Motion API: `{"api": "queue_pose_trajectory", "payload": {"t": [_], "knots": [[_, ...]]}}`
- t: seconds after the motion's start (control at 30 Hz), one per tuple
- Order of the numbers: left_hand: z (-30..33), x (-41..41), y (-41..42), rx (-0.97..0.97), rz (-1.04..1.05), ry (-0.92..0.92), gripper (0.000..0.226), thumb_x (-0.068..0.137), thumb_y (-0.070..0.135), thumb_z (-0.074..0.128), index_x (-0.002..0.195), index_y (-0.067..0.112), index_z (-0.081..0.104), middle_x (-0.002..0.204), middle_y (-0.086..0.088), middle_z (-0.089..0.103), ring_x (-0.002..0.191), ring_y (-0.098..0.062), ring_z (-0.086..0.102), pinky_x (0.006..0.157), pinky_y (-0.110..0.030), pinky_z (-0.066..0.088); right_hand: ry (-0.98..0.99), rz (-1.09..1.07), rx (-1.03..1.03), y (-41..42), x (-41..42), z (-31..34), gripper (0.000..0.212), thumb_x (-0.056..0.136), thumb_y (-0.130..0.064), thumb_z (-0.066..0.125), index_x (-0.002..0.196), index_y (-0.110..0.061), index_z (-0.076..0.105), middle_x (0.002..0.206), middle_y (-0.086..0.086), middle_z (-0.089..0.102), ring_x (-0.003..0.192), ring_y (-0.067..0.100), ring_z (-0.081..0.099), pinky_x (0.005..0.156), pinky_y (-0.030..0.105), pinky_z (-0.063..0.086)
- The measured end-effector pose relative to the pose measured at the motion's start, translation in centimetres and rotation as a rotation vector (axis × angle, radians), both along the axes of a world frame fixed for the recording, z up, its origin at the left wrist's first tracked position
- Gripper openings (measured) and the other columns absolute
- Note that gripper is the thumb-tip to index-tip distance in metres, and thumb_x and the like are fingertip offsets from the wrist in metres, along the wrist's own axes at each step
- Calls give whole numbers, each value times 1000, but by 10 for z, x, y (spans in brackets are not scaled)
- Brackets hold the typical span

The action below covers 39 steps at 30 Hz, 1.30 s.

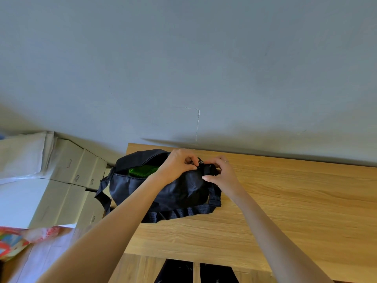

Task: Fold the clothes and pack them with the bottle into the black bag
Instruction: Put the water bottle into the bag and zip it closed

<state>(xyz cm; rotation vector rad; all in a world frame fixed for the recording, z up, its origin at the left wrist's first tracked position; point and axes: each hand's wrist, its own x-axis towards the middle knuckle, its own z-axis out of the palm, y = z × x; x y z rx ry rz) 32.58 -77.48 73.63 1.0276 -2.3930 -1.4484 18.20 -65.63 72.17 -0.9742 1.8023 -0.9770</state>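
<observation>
Bag: we see a black bag (pixel 163 188) lying on its side at the far left corner of a wooden table (pixel 285 201), close to the grey wall (pixel 183 58). Its left end overhangs the table edge slightly.

Opening: the top of the bag gapes at its left half, and we can make out bright green mesh fabric (pixel 143 170) inside. The right half of the opening is drawn together under the two hands.

Strap: a wide black strap (pixel 183 213) runs along the near side of the bag on the table; another loop (pixel 102 193) hangs off the left end.

Left hand: our left hand (pixel 177 164) rests on the upper right part of the bag, fingers curled, thumb and fingertips pinching a small metal piece at the bag's right end. We take this for the zip pull, though it is too small to tell.

Right hand: our right hand (pixel 222 172) grips the bunched black fabric at the bag's right end, fingers curled over it and thumb pressed against the near side. A ring sits on one finger.

Clothes and bottle: apart from the green fabric, we cannot tell what lies inside; no bottle shows.

Surroundings: pale cardboard boxes (pixel 77 170) are stacked left of the table, and a piece of colourful printed material (pixel 14 242) lies at the lower left.
</observation>
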Motion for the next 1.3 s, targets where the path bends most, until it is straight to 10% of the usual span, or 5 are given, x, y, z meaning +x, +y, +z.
{"api": "queue_pose_trajectory", "payload": {"t": [0.3, 1.3], "knots": [[8, 27, -12, -264, -78, -36, 6, 84, 2, 66, 85, 6, 71, 88, -3, 67, 78, -10, 58, 74, -12, 47, 48, -8, 7, 2, -2, 0, 38, 71, -5, 77, 103, -19, 62, 108, -7, 46, 100, -3, 47, 80, 12, 39], [-6, 214, -73, -70, 577, -14, 42, 72, -5, 75, 61, 36, 72, 70, 21, 69, 69, 0, 64, 72, -14, 51, 136, -10, 28, 5, -2, 3, 33, 75, -4, 75, 102, -19, 62, 111, -10, 47, 103, 4, 48, 75, 14, 40]]}}
